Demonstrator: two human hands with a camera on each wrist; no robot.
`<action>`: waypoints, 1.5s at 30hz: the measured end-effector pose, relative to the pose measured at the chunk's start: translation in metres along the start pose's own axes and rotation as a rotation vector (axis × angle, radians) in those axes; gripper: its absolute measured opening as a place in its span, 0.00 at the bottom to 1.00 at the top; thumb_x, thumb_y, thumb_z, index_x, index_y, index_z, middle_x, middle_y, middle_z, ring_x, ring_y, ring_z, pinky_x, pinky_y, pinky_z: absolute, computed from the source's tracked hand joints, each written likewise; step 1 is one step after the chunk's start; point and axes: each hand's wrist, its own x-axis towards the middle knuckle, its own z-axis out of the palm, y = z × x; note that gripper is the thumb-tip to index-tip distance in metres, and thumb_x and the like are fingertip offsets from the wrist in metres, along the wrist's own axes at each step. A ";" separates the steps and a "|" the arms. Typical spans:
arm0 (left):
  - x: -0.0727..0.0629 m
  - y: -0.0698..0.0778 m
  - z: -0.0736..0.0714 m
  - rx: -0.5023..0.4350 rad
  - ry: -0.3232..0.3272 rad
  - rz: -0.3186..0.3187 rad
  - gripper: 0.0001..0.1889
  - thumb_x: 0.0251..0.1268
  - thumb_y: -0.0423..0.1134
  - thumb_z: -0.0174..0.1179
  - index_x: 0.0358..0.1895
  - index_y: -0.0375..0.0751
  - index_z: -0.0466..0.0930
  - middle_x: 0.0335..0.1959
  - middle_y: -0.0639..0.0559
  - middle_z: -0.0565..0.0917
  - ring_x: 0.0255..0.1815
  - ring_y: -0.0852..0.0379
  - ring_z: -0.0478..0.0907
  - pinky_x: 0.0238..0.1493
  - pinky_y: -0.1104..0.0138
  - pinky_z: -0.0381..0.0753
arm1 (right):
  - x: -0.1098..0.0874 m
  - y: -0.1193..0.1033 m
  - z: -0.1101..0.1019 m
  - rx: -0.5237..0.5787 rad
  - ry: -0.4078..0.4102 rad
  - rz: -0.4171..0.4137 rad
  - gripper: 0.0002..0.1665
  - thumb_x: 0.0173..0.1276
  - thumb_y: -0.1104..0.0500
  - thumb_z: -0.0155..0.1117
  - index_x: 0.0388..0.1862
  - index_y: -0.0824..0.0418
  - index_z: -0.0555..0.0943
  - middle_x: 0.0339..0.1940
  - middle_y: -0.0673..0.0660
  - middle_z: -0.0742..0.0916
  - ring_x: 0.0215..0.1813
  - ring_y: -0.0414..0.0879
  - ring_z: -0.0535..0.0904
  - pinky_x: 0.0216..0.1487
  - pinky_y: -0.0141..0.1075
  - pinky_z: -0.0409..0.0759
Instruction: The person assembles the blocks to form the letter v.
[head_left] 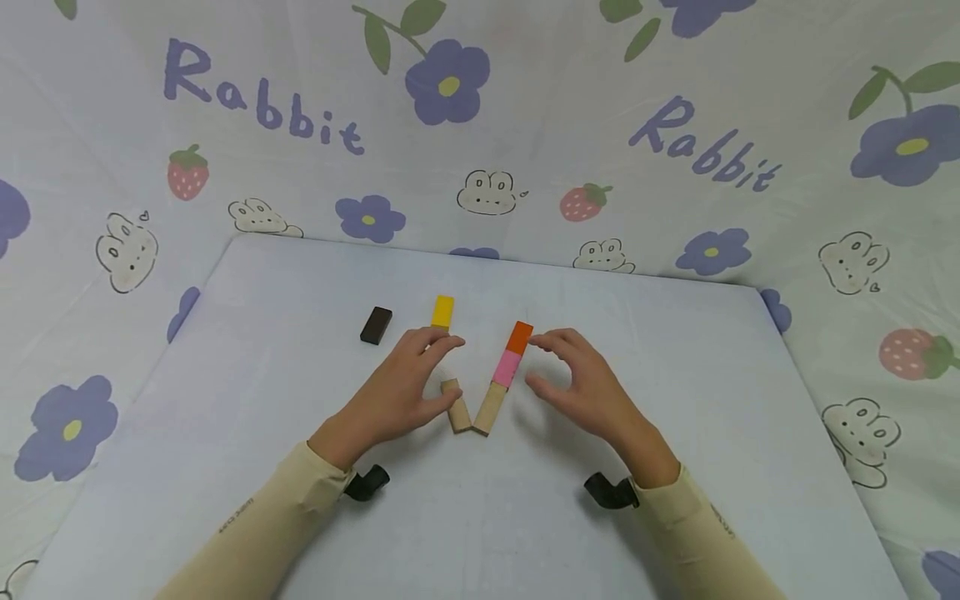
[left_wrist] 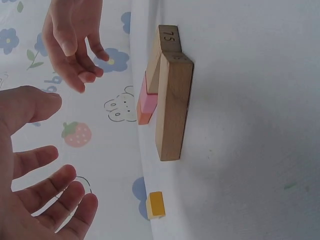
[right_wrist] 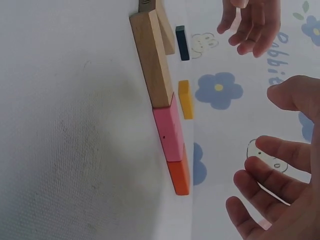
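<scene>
Three blocks lie end to end in a slanting row: an orange block (head_left: 520, 337), a pink block (head_left: 507, 367) and a plain wooden block (head_left: 491, 408). A second plain wooden block (left_wrist: 174, 107) meets the row's near end at an angle, forming a V. My left hand (head_left: 411, 383) hovers above the second wooden block, fingers apart and holding nothing. To the right of the row hangs my right hand (head_left: 585, 383), its fingers loosely bent beside the orange and pink blocks, holding nothing. A yellow block (head_left: 443, 312) lies beyond the left hand, partly hidden by it.
A dark brown block (head_left: 377, 325) lies on the white table (head_left: 480, 533), left of the yellow one. Behind the table hangs a cloth (head_left: 525, 142) printed with flowers, rabbits and strawberries. A black wrist camera (head_left: 367, 482) sits under the left wrist, another (head_left: 611, 491) under the right.
</scene>
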 end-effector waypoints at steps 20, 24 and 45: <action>0.003 -0.018 -0.012 -0.048 0.016 -0.055 0.35 0.67 0.41 0.77 0.74 0.38 0.74 0.71 0.40 0.74 0.73 0.41 0.70 0.74 0.48 0.72 | -0.008 -0.013 0.007 -0.027 -0.013 -0.055 0.30 0.75 0.53 0.74 0.73 0.57 0.81 0.67 0.54 0.80 0.68 0.52 0.77 0.68 0.55 0.79; 0.004 -0.019 -0.016 -0.057 0.018 -0.061 0.36 0.67 0.41 0.77 0.75 0.36 0.74 0.71 0.39 0.74 0.72 0.41 0.70 0.74 0.48 0.73 | -0.011 -0.016 0.010 -0.022 -0.022 -0.058 0.29 0.75 0.53 0.73 0.73 0.56 0.81 0.66 0.54 0.81 0.68 0.52 0.77 0.68 0.56 0.79; 0.009 -0.038 -0.023 -0.129 -0.025 -0.163 0.39 0.68 0.40 0.78 0.79 0.39 0.71 0.75 0.41 0.71 0.70 0.39 0.73 0.68 0.49 0.79 | -0.024 -0.028 0.026 0.008 -0.057 -0.075 0.29 0.74 0.56 0.75 0.72 0.58 0.82 0.66 0.52 0.80 0.69 0.49 0.76 0.70 0.51 0.78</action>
